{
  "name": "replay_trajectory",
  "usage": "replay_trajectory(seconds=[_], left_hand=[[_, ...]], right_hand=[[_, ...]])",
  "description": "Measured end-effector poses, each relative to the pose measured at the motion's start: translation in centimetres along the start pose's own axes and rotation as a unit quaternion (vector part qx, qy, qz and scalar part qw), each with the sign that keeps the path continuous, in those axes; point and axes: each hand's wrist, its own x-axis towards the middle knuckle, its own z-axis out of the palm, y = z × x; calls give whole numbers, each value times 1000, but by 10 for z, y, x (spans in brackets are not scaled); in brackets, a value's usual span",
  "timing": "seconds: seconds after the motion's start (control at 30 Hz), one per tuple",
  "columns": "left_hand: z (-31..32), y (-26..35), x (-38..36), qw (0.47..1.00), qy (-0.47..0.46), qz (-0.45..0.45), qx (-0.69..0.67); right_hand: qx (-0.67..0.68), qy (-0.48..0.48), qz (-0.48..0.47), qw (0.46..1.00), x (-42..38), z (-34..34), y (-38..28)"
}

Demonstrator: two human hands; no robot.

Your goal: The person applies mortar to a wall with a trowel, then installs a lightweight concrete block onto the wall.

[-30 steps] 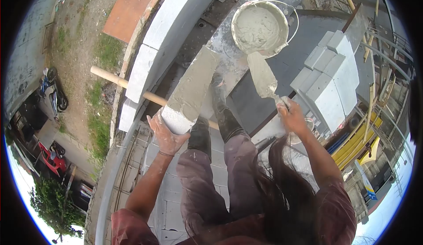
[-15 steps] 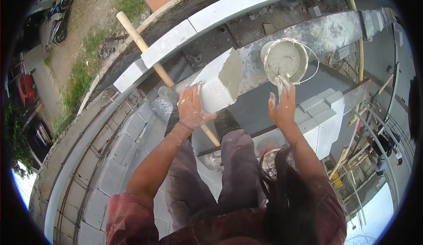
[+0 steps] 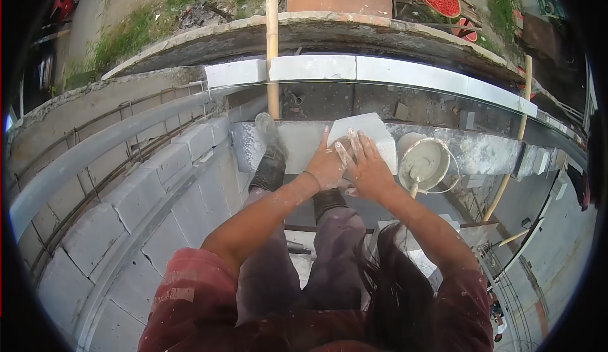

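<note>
A white block (image 3: 364,124) lies on the plank (image 3: 297,137) in front of my legs. My left hand (image 3: 326,165) grips its near left part, its fingers partly hidden by my other hand. Laid over the block's near side, my right hand (image 3: 370,168) has its fingers stretched out and touches or overlaps my left hand. Pale mortar smears both hands. Just right of the block stands a bucket (image 3: 441,162) of grey mortar, with a tool handle (image 3: 414,190) leaning out at its near rim.
A row of white blocks (image 3: 411,73) crosses beyond the plank. Bamboo poles (image 3: 272,48) stick up at left and right. A block wall (image 3: 133,194) and a grey pipe (image 3: 95,143) run along the left. My boots (image 3: 270,168) are below the plank.
My right hand has left the bucket and come over to the block beside my left hand. The view has turned, and the block now shows at a different angle.
</note>
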Motion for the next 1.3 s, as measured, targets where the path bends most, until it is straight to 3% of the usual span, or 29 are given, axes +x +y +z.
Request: replay_trajectory(seconds=[0.07,0.2,0.23,0.27,0.3,0.33,0.37,0.4,0.47,0.5,0.53,0.6,0.63,0.67,0.7,0.73,0.8,0.83,0.9,0.93,1.0,1.03,1.13,1.2,1.27,1.3], left_hand=[[-13,1,-10,991,-33,-82,-103],[38,-33,-44,984,-3,-51,-168],[73,-48,-62,931,13,-78,-355],[90,-61,-75,844,30,-99,-527],[86,-67,-84,843,35,-98,-528],[78,-67,-94,692,-32,-151,-705],[80,-70,-105,498,-98,-194,-840],[84,-70,-103,495,-94,-194,-842],[109,-54,-92,183,21,-358,-915],[123,-51,-88,99,33,-382,-918],[122,-43,-82,93,40,-379,-920],[114,-30,-79,145,41,-424,-893],[109,-31,-85,146,42,-425,-892],[103,-29,-93,427,67,-362,-826],[95,-29,-97,671,85,-265,-687],[84,-34,-103,671,81,-265,-687],[57,-50,-110,902,90,-146,-396],[40,-56,-107,902,89,-144,-398],[1,-71,-94,950,74,-42,-302],[-20,-76,-86,950,77,-39,-300],[-64,-82,-70,934,132,90,-321],[-84,-85,-64,916,190,114,-334],[-137,-95,-47,888,268,146,-344],[-202,-108,-44,903,271,142,-303],[-265,-125,-44,921,277,135,-237],[-290,-136,-40,926,292,133,-200]], right_hand=[[-44,-8,15,999,11,8,-12],[-121,-21,47,991,27,24,-32],[-124,-25,45,991,27,32,-37],[-152,-18,61,986,26,40,-39],[-180,-10,78,981,26,45,-39],[-183,-14,74,980,25,44,-38],[-184,-20,79,979,24,40,-40],[-187,-25,86,978,26,37,-39],[-186,-56,78,978,27,35,-31],[-184,-79,77,977,27,30,-26],[-189,-81,69,976,31,18,-22],[-132,-171,136,967,40,-22,-16],[-130,-170,135,967,39,-39,-11],[-88,-171,172,966,34,-56,-7],[-47,-171,209,962,31,-73,-7],[-44,-173,211,961,24,-88,-14],[-72,-104,211,969,-1,-122,-33],[-72,-105,214,968,-10,-148,-44],[-32,-153,222,962,-21,-208,-70],[-35,-149,224,962,-25,-236,-81],[-52,-117,169,977,-37,-290,-99],[-58,-111,168,978,-43,-312,-104],[-26,7,142,990,-54,-371,-115],[41,3,231,972,-56,-402,-115],[126,131,174,968,-99,-389,-50],[121,132,161,971,-111,-382,-20]])
